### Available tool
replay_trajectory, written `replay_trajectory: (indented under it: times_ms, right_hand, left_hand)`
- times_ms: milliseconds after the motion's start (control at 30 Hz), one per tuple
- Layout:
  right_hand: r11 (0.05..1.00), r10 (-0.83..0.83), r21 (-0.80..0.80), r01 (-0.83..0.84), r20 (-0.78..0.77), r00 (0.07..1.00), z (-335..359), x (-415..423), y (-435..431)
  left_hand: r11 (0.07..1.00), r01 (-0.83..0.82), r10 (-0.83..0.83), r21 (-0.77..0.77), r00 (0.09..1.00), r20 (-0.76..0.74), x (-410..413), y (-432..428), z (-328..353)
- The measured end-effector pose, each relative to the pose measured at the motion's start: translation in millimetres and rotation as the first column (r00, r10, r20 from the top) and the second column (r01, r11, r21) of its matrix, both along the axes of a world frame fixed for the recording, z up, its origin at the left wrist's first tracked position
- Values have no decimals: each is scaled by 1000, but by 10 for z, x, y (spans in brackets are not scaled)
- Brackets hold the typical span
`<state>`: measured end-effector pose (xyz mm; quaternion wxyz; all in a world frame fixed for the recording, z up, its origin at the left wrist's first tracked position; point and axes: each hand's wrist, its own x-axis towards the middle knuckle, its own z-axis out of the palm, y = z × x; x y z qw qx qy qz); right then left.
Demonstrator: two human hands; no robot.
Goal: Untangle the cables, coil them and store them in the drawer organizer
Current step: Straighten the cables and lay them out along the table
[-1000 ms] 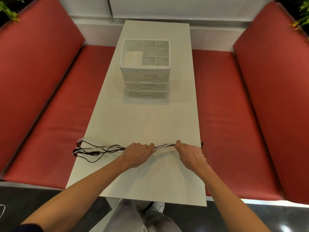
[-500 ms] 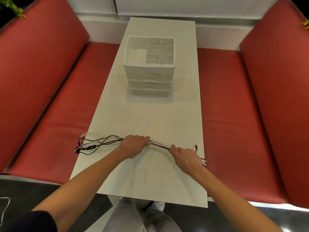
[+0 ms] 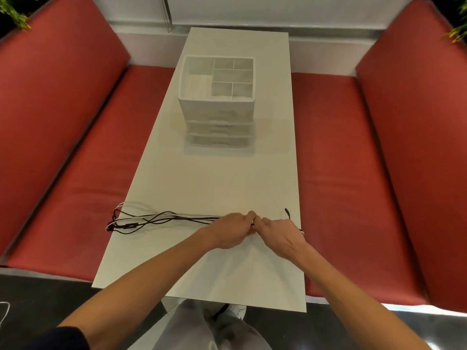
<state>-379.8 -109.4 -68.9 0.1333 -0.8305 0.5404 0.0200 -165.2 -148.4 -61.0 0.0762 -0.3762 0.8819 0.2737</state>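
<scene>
A bundle of black and white cables lies across the near part of the white table, with its loops reaching the table's left edge. My left hand grips the bundle right of the table's middle. My right hand grips the same cables, its knuckles touching the left hand. A black plug end sticks up beyond the right hand near the table's right edge. The white drawer organizer stands farther back, its drawers closed and its top divided into several compartments.
Red benches run along both sides of the narrow table. A white wall base closes off the far end. My legs show below the table's near edge. A thin white cord lies on the dark floor at lower left.
My two hands have come together along the cables, from apart to touching. The bundle and both hands have shifted right on the table.
</scene>
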Motion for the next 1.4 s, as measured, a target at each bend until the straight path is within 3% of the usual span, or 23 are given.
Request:
replay_trajectory:
  times_ms: [67, 233, 467, 600, 767, 833, 967, 1033, 1133, 1300, 1400]
  right_hand:
    - [996, 86, -32, -87, -41, 995, 90, -44, -12]
    - [982, -29, 187, -8, 194, 981, 315, -217, -43]
    - [962, -15, 274, -14, 106, 994, 311, -472, -51]
    - [978, -38, 207, 19, 86, 996, 296, -434, -8]
    - [999, 16, -25, -19, -117, 993, 92, -299, -12]
    - [998, -28, 48, 40, -219, 975, 26, -234, -20]
    - [985, -170, -52, 162, -240, 956, -55, -94, -99]
    - [986, -158, -92, 141, -219, 963, -73, -27, -125]
    - [982, -188, -13, 188, -146, 971, -77, -40, -139]
    - [994, -78, 79, 80, -29, 997, -109, -362, -62]
    - [973, -150, 181, 140, 45, 988, -102, -480, -23]
  left_hand:
    - [1000, 4, -4, 26, 1000, 20, -37, -55, 21]
    - [991, 111, -107, -70, 993, 56, -13, -160, 244]
    - [967, 115, -79, -226, 984, 160, -72, -118, 295]
    - [962, 68, -12, -266, 978, 206, -121, -76, 238]
    - [955, 14, 72, -296, 958, 276, -213, 8, 212]
    - [949, -23, 121, -316, 948, 294, -247, 37, 226]
    - [930, -114, 225, -350, 928, 297, -319, 139, 224]
    - [929, -184, 275, -322, 924, 264, -333, 186, 189]
    - [934, -231, 290, -273, 936, 199, -289, 186, 134]
    - [973, -34, 75, -228, 982, 173, -86, 107, 87]
    - [974, -29, 61, -225, 988, 139, -69, 65, 56]
